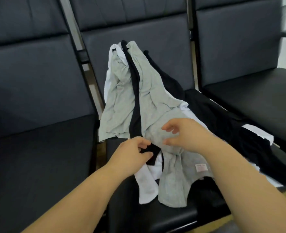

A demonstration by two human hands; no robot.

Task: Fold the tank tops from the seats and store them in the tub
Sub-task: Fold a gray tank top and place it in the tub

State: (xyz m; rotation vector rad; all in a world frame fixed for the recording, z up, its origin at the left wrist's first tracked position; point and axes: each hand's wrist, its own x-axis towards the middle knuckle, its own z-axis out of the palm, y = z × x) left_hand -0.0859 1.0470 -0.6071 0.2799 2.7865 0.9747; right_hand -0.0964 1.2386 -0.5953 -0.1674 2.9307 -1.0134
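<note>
The left hand point(132, 151) pinches a black strip of a tank top; the right hand point(186, 134) hovers, fingers loosely spread, over the grey top point(155, 98) beyond both hands. Best pull one garment free of the tangle before folding. No tub visible.

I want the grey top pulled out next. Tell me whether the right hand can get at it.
Probably yes: the right hand hovers open just over the grey top, which lies uppermost.
</note>
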